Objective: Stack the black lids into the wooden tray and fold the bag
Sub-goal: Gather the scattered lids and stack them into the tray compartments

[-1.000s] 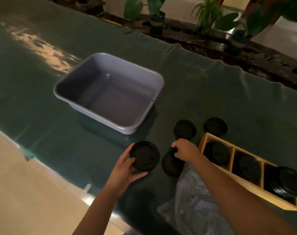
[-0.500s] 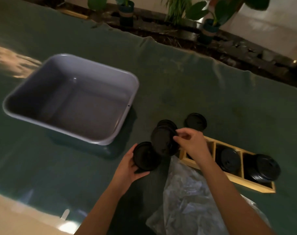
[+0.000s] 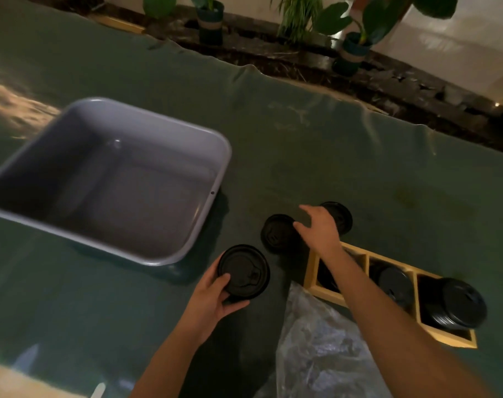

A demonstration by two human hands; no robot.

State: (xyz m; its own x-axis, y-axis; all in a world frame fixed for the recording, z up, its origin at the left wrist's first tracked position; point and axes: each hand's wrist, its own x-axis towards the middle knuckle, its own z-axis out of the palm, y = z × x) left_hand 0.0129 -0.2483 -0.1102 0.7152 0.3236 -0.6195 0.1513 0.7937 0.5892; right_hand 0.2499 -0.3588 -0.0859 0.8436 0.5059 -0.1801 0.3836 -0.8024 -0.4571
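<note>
My left hand (image 3: 213, 297) grips a black lid (image 3: 243, 272) by its near edge, held just above the green cloth. My right hand (image 3: 319, 229) hovers with fingers spread and nothing in it, between two loose black lids: one lid (image 3: 276, 234) to its left, the other lid (image 3: 342, 216) partly hidden behind it. The wooden tray (image 3: 310, 271) lies to the right with three compartments, each holding black lids; the rightmost stack (image 3: 456, 305) rises above the rim. My right forearm crosses the first compartment. A crumpled clear plastic bag (image 3: 316, 351) lies under that forearm.
A large empty grey tub (image 3: 215, 179) sits to the left on the green cloth (image 3: 302, 145). Potted plants (image 3: 350, 50) line the floor beyond the table's far edge. The table's near edge runs along the bottom left.
Half a second ago my right hand held a black lid next to the left hand's lid; now it is empty and has reached farther out over the two loose lids. The left hand keeps its lid.
</note>
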